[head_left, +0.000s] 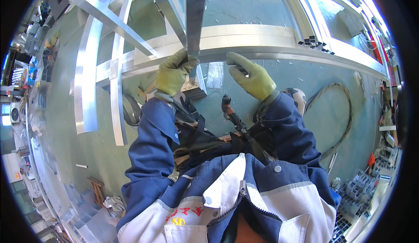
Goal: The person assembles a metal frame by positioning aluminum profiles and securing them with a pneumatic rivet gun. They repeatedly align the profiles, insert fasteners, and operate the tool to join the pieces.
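Observation:
My left hand (171, 73), in a yellow-green glove, has its fingers closed at the near end of a grey metal bar (195, 18) that runs away from me. This end meets a long metal rail (262, 53) crossing in front of me. To the right, my right hand (253, 78), gloved alike, is held near the rail's close edge. Its fingers are apart and nothing shows in them. Below and between the hands, a black and copper-coloured tool (233, 114) hangs close to my body.
Several loose metal profiles (87, 77) stick out at the left. Small black square pieces (312, 42) sit on the frame at the right. A thick cable (349, 112) loops across the green floor (65, 125). Grey stacked parts (360, 188) stand at the lower right.

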Demonstrator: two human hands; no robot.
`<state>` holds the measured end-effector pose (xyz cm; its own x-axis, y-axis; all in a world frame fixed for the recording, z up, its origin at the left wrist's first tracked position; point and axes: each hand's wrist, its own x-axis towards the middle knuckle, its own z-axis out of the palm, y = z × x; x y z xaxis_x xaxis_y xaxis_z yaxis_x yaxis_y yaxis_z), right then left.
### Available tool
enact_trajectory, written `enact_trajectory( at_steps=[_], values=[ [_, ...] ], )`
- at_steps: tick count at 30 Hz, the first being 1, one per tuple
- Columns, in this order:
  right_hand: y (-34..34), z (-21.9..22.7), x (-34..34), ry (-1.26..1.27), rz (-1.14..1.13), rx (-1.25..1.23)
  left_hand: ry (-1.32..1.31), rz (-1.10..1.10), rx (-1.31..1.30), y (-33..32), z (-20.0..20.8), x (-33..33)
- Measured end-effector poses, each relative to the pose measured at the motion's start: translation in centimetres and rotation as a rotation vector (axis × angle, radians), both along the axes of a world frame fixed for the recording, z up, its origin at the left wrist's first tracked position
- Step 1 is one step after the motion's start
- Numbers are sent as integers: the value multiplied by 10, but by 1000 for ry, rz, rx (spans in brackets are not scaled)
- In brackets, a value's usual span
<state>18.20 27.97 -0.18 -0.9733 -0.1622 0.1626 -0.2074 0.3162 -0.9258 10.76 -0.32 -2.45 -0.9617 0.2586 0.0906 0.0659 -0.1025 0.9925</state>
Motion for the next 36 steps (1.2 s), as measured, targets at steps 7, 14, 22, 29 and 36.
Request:
enact_trajectory(
  at_steps=[7,14,22,29,36],
  values=[
    [3,19,-11,-37,64,91,118,-104,114,55,85,3],
    [30,36,-65,-57,135,62,532,-62,-163,93,142,-35],
    [50,16,-121,126,95,168,415,-196,-49,121,151,-75],
    [49,-6,-129,150,117,207,404,-122,-67,120,132,-88],
    [69,-28,-140,189,100,297,427,-142,3,123,134,-90]
  ],
)
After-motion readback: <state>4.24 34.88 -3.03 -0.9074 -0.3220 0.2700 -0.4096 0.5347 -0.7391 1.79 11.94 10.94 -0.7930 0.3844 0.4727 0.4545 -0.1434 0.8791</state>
